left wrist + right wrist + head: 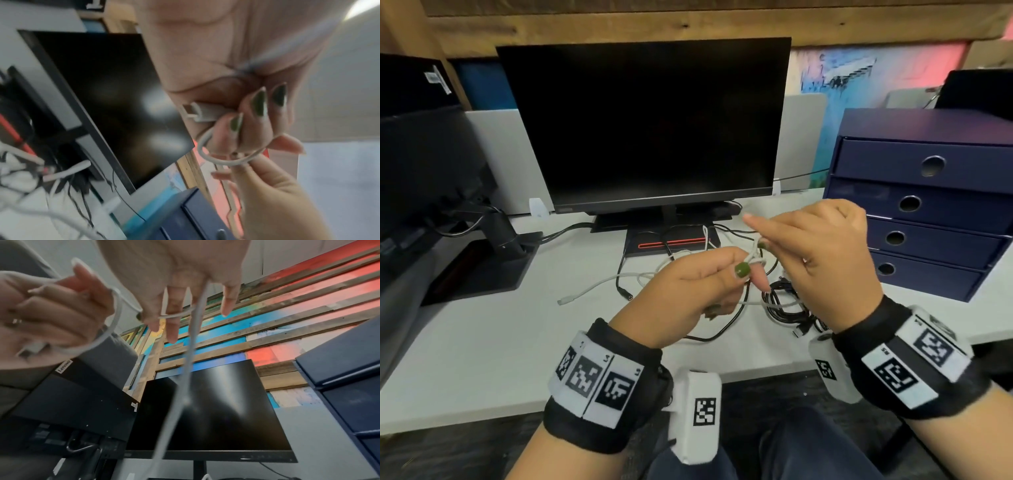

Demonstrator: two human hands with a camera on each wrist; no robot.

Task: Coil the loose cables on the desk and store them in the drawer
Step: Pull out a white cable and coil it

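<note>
Above the white desk, my left hand grips a small coil of the white cable. The cable's connector is tucked under the curled fingers. My right hand is just to the right and slightly higher. Its thumb and fingers pinch the same white cable, and its index finger points left. The cable's free length trails left across the desk to its far plug. A coiled black cable bundle lies on the desk below my right hand. The navy drawer unit stands at the right with its drawers closed.
A dark monitor stands at the back centre on a base with a red stripe. Loose black cables run across the desk in front of it. A second monitor on an arm fills the left side.
</note>
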